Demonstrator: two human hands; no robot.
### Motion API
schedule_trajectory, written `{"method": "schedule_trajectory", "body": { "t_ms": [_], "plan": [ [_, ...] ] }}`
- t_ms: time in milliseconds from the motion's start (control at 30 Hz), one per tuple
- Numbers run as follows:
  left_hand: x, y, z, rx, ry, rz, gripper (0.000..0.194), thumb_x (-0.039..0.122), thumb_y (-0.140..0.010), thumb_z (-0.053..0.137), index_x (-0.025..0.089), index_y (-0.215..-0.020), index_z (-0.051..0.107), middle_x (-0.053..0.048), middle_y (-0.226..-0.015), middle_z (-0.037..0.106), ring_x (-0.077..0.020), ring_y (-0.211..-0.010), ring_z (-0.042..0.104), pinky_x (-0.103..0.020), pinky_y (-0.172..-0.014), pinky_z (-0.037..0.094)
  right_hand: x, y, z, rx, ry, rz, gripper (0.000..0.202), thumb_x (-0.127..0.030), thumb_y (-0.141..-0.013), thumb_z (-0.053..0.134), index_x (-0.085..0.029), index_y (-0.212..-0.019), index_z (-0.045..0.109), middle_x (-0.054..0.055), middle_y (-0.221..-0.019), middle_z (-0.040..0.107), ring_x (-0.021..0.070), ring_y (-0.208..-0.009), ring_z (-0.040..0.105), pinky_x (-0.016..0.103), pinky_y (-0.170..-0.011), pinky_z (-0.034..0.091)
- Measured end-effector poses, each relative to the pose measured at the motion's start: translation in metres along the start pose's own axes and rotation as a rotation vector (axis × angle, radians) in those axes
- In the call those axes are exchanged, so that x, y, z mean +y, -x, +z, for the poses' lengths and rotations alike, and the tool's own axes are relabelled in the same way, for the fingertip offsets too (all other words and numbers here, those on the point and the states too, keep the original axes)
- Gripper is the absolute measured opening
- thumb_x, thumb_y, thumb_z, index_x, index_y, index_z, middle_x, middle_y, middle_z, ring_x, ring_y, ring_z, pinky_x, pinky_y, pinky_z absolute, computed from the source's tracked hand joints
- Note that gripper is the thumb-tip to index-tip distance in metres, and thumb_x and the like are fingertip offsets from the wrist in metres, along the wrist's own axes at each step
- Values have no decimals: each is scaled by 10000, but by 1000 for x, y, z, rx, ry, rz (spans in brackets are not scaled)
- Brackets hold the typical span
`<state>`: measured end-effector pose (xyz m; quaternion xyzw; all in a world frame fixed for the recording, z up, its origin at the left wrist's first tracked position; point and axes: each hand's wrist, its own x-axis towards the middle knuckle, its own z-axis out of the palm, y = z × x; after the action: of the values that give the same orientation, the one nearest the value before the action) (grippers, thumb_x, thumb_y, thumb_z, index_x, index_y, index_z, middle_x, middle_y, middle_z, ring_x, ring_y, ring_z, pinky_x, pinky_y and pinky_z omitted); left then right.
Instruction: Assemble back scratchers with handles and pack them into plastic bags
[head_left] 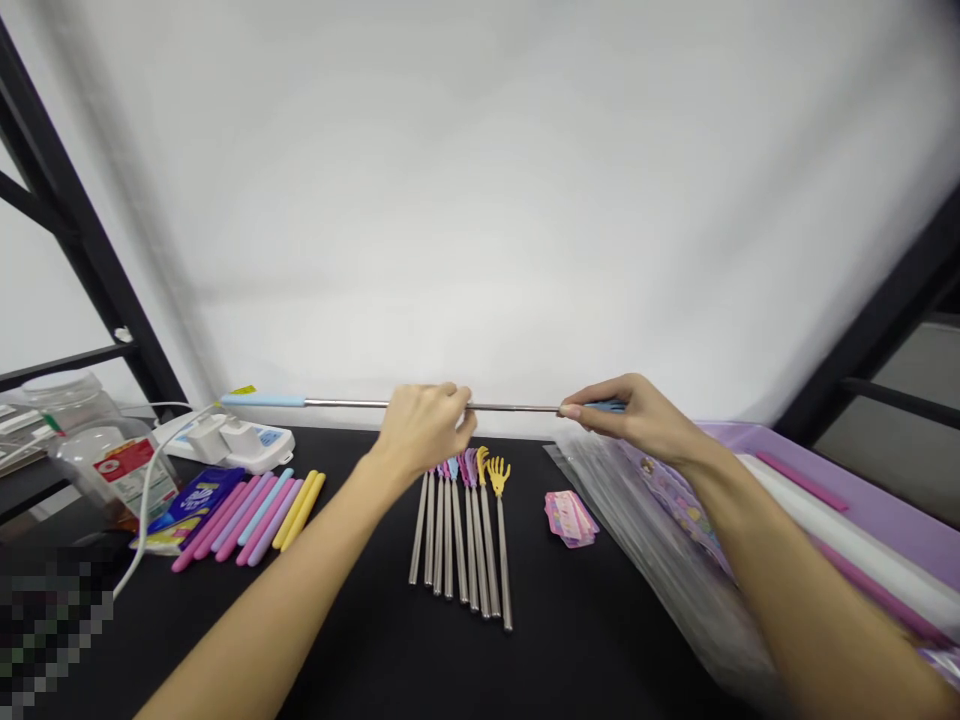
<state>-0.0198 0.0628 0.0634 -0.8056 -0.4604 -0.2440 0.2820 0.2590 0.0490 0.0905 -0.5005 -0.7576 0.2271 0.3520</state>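
Observation:
A back scratcher [345, 403] with an extended metal rod is held level above the table, its light blue handle at the left. My left hand [426, 420] is closed round the middle of the rod. My right hand [630, 415] pinches the rod near its blue claw end, which the fingers partly cover. Below my left hand lie several metal back scratcher rods [465, 545] side by side, with purple, pink, blue and yellow hand-shaped heads. Several coloured handle sleeves [251, 515] in pink, purple, blue and yellow lie in a row at the left.
Small pink printed cards [571, 518] lie right of the rods. Clear plastic sleeves [637, 540] are beside a purple bin [885, 500]. At left stand a clear plastic jar [97, 450], a white power strip [262, 447] with cables, and a dark blue packet [196, 508]. Black frame bars flank the white wall.

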Motion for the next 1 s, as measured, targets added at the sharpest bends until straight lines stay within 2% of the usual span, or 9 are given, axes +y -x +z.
{"method": "schedule_trajectory", "body": {
  "t_ms": [200,267,433,500,600,733,800,900,1000],
  "plan": [
    [-39,3,-3,71,-58,-168,231,297,-872,495,191,-775,674,-54,-761,729,-227,-675,665,-306,-541,281,10,8,-23,26,52,82,486,-622,-697,705,-164,-846,769,62,-700,671,184,-620,546,313,-559,387],
    [-34,3,-2,74,-57,-133,209,294,-857,513,192,-774,675,-45,-752,718,-217,-669,659,-303,-532,265,8,7,-21,-1,66,52,453,-604,-710,705,-178,-855,765,71,-771,704,217,-699,595,330,-625,423],
    [9,3,7,85,-14,75,222,228,-862,482,171,-709,633,-43,-664,651,-183,-635,627,-303,-501,212,-4,0,3,-82,38,-49,379,-525,-685,759,-205,-888,763,71,-948,742,278,-921,642,364,-830,443],
    [17,3,10,79,-10,116,238,199,-865,461,167,-685,613,-43,-638,626,-169,-618,611,-304,-487,187,-5,0,5,-96,43,-56,387,-521,-672,767,-208,-900,761,66,-958,743,281,-940,642,363,-845,442],
    [9,3,12,61,-15,125,228,185,-865,453,169,-716,625,-37,-630,626,-162,-595,600,-299,-482,191,0,2,-4,-81,74,-32,424,-536,-660,771,-209,-930,759,64,-972,740,284,-948,638,354,-823,447],
    [-11,2,12,56,-34,55,223,220,-864,470,169,-765,663,-43,-674,674,-175,-595,614,-294,-497,217,13,8,-25,7,136,51,469,-577,-625,776,-209,-916,763,62,-903,737,279,-874,641,342,-741,448],
    [-15,2,12,75,-40,44,231,235,-862,475,172,-767,676,-42,-660,673,-179,-584,613,-296,-499,213,18,9,-31,16,158,61,472,-578,-614,783,-210,-910,766,61,-904,735,274,-866,637,337,-737,441],
    [-5,3,12,137,-29,48,240,255,-866,478,182,-762,682,-32,-607,644,-176,-560,600,-297,-498,211,14,7,-25,-23,158,37,457,-551,-620,788,-203,-916,767,60,-902,734,266,-867,628,336,-748,430],
    [16,2,12,171,1,102,241,251,-869,480,177,-725,658,-29,-598,621,-168,-569,596,-297,-498,225,0,3,-5,-143,108,-29,398,-509,-654,774,-205,-910,766,51,-890,739,253,-860,626,339,-770,427]
  ]
}}
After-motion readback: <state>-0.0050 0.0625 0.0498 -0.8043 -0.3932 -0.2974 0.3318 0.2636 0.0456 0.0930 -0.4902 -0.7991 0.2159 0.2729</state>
